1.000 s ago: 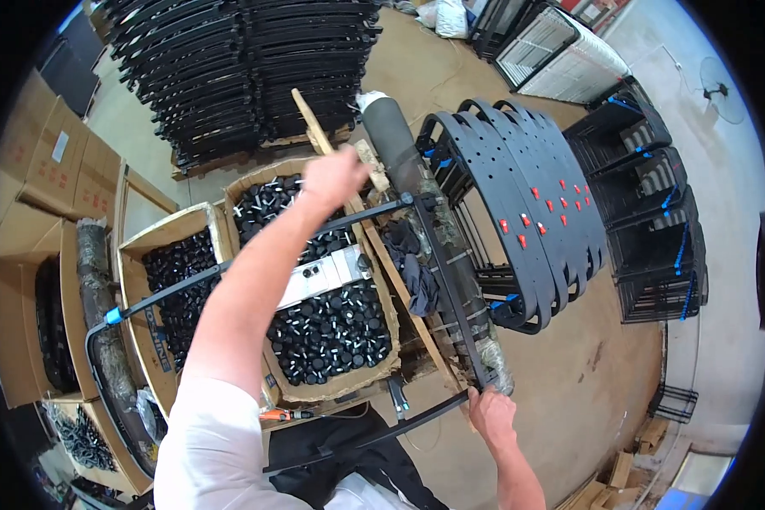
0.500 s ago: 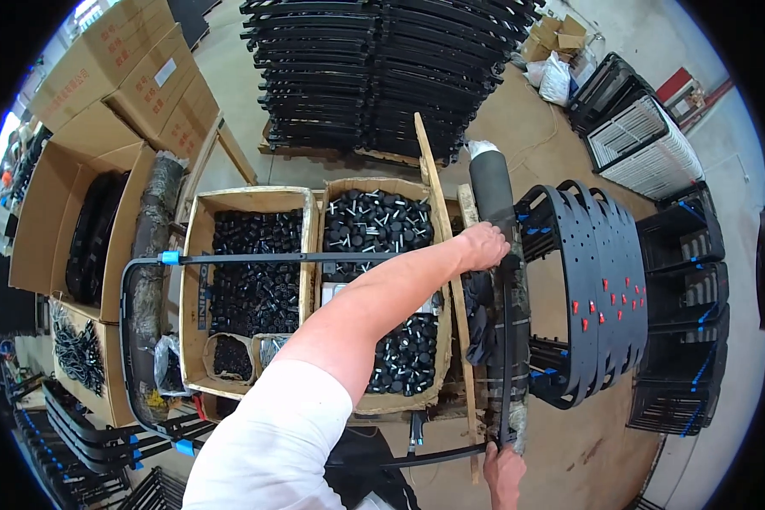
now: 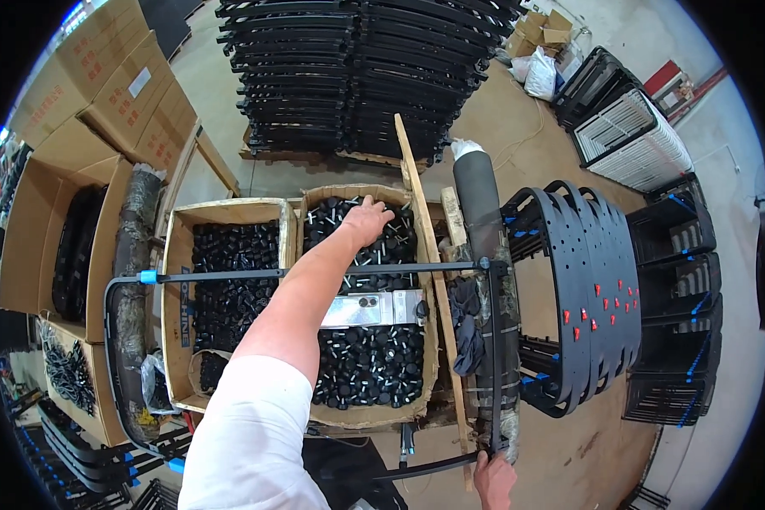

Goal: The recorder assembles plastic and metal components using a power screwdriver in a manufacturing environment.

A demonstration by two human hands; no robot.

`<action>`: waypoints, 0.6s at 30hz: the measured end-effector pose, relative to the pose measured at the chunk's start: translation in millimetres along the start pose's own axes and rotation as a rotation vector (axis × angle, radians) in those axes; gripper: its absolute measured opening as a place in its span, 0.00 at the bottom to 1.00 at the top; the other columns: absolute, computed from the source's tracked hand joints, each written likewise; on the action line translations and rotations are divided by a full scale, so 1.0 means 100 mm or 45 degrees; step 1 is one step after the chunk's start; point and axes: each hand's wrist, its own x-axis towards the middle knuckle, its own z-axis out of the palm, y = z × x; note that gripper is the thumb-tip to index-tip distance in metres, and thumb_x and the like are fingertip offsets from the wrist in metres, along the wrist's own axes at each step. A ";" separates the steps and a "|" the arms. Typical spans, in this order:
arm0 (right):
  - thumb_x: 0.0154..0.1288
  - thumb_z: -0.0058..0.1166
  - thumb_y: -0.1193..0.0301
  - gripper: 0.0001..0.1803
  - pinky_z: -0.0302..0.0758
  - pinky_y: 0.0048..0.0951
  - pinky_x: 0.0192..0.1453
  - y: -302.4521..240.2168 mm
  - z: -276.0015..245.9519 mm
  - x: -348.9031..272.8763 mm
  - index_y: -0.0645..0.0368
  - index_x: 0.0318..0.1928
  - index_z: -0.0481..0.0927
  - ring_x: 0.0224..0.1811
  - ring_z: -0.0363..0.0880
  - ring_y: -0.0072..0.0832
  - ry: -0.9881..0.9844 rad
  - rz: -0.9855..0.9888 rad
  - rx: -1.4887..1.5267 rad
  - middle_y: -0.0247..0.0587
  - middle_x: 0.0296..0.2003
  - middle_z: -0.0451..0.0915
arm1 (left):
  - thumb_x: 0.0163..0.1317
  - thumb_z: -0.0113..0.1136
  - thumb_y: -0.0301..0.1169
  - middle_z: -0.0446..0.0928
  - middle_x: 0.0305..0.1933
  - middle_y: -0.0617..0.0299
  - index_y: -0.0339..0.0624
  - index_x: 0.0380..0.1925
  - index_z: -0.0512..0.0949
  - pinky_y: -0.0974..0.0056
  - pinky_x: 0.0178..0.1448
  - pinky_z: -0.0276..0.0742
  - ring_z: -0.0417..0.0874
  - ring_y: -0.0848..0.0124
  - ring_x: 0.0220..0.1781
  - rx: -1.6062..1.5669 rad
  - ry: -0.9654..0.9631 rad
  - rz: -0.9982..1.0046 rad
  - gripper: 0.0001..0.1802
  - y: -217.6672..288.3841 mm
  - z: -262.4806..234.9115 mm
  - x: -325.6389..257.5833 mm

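Observation:
My left hand reaches into the far part of a cardboard box, its fingers apart over black round-headed screw feet with silver threaded stems. No screw foot shows between the fingers. Across the boxes lies a black tubular frame with rounded left corners and blue wraps. My left forearm passes above its far bar. At the frame's near right corner, my right hand is closed round the tube. A dark fitting sits at the far right corner.
Left of the screw feet stands a box of small black caps. A phone-like silver device lies across the right box. A wooden strip and a wrapped padded roll run along the right. Curved black panels stand beyond.
My left hand has left the frame's far right corner and moved left into the box of screw feet. My right hand stays at the near corner. The view has shifted slightly.

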 end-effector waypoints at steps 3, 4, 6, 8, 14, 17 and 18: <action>0.71 0.60 0.51 0.25 0.83 0.55 0.40 -0.01 -0.03 -0.01 0.66 0.38 0.80 0.33 0.87 0.58 0.000 0.032 -0.005 0.59 0.28 0.85 | 0.70 0.57 0.26 0.78 0.65 0.54 0.55 0.64 0.77 0.52 0.62 0.84 0.82 0.51 0.65 0.042 -0.032 -0.005 0.22 0.07 0.00 0.06; 0.71 0.60 0.51 0.25 0.83 0.55 0.40 -0.03 -0.03 -0.01 0.66 0.38 0.80 0.33 0.87 0.58 -0.008 0.033 -0.003 0.59 0.27 0.85 | 0.70 0.57 0.25 0.78 0.65 0.53 0.54 0.64 0.75 0.52 0.60 0.85 0.86 0.51 0.61 0.030 -0.064 -0.053 0.22 0.06 0.02 0.05; 0.70 0.60 0.51 0.25 0.83 0.55 0.40 -0.02 0.00 0.00 0.65 0.38 0.80 0.33 0.87 0.58 -0.010 0.032 0.003 0.59 0.27 0.85 | 0.70 0.56 0.26 0.79 0.65 0.51 0.53 0.63 0.73 0.51 0.57 0.86 0.89 0.51 0.57 0.098 -0.048 -0.053 0.22 0.04 0.05 0.03; 0.71 0.60 0.51 0.25 0.83 0.55 0.40 0.01 0.03 -0.01 0.66 0.39 0.80 0.33 0.88 0.58 -0.015 0.039 0.053 0.59 0.27 0.86 | 0.71 0.55 0.26 0.80 0.64 0.50 0.52 0.63 0.73 0.50 0.57 0.86 0.88 0.52 0.58 0.055 0.005 0.061 0.21 0.01 0.06 0.00; 0.71 0.58 0.51 0.25 0.83 0.55 0.42 -0.02 -0.06 -0.05 0.66 0.39 0.80 0.34 0.88 0.58 -0.026 0.068 0.066 0.61 0.28 0.86 | 0.68 0.58 0.24 0.79 0.66 0.47 0.48 0.61 0.73 0.49 0.63 0.82 0.85 0.48 0.62 -0.040 -0.023 0.083 0.21 0.06 -0.04 -0.08; 0.70 0.60 0.52 0.24 0.82 0.60 0.43 -0.05 -0.11 -0.03 0.66 0.36 0.80 0.36 0.86 0.65 -0.003 0.083 0.179 0.67 0.30 0.85 | 0.66 0.66 0.27 0.80 0.63 0.44 0.44 0.60 0.73 0.50 0.64 0.80 0.85 0.48 0.60 -0.447 0.172 -0.081 0.23 -0.03 -0.10 -0.16; 0.70 0.60 0.52 0.24 0.82 0.60 0.43 -0.05 -0.13 -0.01 0.66 0.36 0.80 0.36 0.86 0.65 -0.002 0.074 0.189 0.67 0.30 0.85 | 0.66 0.66 0.27 0.80 0.63 0.44 0.44 0.60 0.73 0.50 0.64 0.80 0.85 0.48 0.60 -0.435 0.175 -0.087 0.23 -0.10 -0.13 -0.21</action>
